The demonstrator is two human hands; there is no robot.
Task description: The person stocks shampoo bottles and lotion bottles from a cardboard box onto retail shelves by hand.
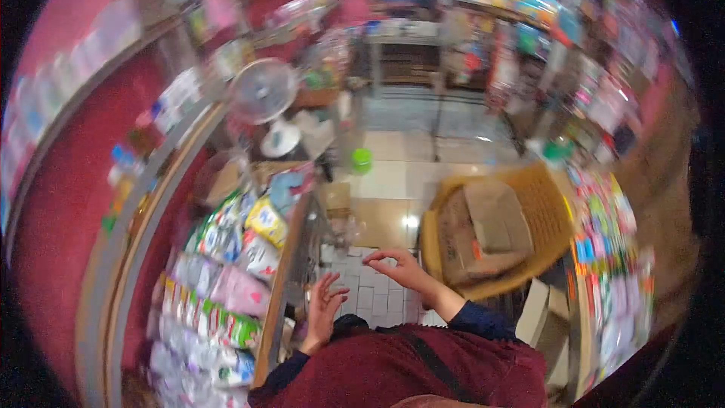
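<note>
Holding cardboard boxes (483,230), yellow basket (547,204); both hands' fingers (left hand (323,310), right hand (400,268)) spread, empty.

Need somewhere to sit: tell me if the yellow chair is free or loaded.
Loaded. Cardboard boxes lie piled on the yellow chair, covering its seat.

Packet labels blurred; no text readable.

From my feed the shelf goods (113,38) along the upper left smear into streaks, so I can't read a single label. My left hand (323,310) has its wrist partly behind the counter edge (281,287), and it seems empty. The packets (612,257) at right are too small and blurred to identify.
</note>
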